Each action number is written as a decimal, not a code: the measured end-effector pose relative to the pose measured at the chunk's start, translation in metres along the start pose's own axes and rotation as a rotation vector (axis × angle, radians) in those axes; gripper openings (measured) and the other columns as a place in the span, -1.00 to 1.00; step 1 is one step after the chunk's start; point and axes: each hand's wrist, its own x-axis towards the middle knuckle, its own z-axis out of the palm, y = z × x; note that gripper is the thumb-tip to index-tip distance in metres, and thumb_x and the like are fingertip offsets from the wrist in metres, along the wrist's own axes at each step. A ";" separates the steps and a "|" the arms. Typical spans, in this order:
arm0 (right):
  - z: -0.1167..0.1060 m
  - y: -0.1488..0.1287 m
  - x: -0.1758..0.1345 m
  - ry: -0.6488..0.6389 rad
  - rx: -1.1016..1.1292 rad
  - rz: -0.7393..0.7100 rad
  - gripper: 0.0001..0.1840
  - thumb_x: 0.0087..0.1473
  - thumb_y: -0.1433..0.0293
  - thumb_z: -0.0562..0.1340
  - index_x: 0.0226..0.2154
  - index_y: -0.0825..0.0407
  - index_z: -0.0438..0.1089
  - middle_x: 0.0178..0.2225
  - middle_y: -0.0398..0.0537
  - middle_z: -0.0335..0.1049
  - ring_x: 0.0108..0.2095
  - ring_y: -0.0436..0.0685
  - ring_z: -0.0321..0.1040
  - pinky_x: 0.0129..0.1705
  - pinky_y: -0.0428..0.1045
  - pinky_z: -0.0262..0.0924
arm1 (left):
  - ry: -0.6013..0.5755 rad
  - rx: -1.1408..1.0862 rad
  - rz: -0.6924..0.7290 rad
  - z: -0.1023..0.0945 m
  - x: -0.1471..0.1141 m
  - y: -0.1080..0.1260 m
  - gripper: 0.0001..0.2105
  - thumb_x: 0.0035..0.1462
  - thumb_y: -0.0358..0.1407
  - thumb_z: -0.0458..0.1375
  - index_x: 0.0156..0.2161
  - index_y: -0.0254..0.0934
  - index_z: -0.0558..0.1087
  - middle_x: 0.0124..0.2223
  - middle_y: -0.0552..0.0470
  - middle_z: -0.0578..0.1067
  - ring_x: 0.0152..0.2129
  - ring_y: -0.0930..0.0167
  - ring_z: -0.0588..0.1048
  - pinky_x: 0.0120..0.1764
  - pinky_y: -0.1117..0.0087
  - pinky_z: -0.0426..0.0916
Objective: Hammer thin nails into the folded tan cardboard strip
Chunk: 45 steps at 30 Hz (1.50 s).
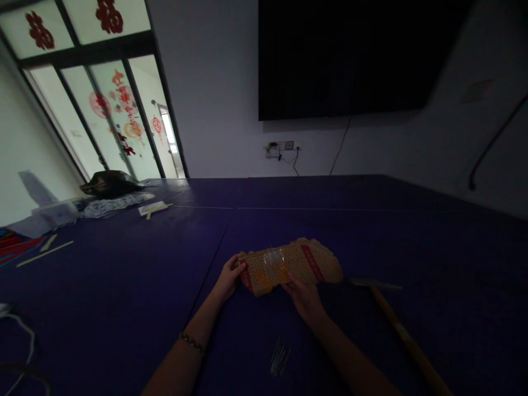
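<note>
A brown cardboard-like piece (295, 264) with a dotted pattern, red bands and an uneven outline is held above the purple tabletop. A shiny clear patch, perhaps tape, crosses its middle. At its left end, my left hand (228, 279) grips the edge between thumb and fingers. My right hand (304, 297) holds the lower edge near the middle, thumb on the front; its other fingers are partly hidden. Several thin metal nails (280, 357) lie loose on the table below my hands. To the right rests a hammer (391, 313) with a wooden handle and a narrow metal head.
The purple table (330, 192) reaches to the wall, under a large dark screen (350, 55). Far left lie papers (113, 204), a black bag (109, 183) and yellowish strips (45, 254). A white cable (28, 335) curls at the near left. Wall sockets (284, 146) have wires hanging down.
</note>
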 end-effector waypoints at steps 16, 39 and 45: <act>0.009 -0.005 -0.010 -0.138 -0.103 0.083 -0.59 -0.38 0.41 0.44 -0.33 0.00 0.45 -0.36 -0.09 0.55 -0.32 0.20 0.49 -0.22 0.13 0.34 | -0.008 -0.249 -0.299 0.015 -0.003 -0.004 -0.63 -0.01 -0.46 0.18 -0.03 -0.37 0.36 -0.12 -0.14 0.51 -0.21 0.27 0.51 -0.09 0.27 0.38; 0.003 0.000 -0.008 -0.143 -0.129 0.136 -0.74 -0.33 0.36 0.35 -0.43 0.05 0.50 -0.47 -0.01 0.56 -0.52 0.24 0.49 -0.49 0.07 0.35 | -0.041 -0.210 -0.381 -0.013 0.003 0.004 -0.67 -0.01 -0.43 0.17 -0.08 -0.39 0.39 -0.18 -0.14 0.53 -0.22 0.24 0.52 -0.12 0.25 0.38; 0.001 0.003 -0.005 -0.080 -0.168 0.118 -0.73 -0.39 0.48 0.38 -0.46 0.05 0.46 -0.57 -0.09 0.53 -0.65 0.15 0.43 -0.62 -0.01 0.31 | 0.010 -0.214 -0.402 -0.012 0.003 0.005 -0.73 0.02 -0.42 0.14 -0.11 -0.40 0.41 -0.23 -0.11 0.55 -0.28 0.31 0.54 -0.13 0.32 0.39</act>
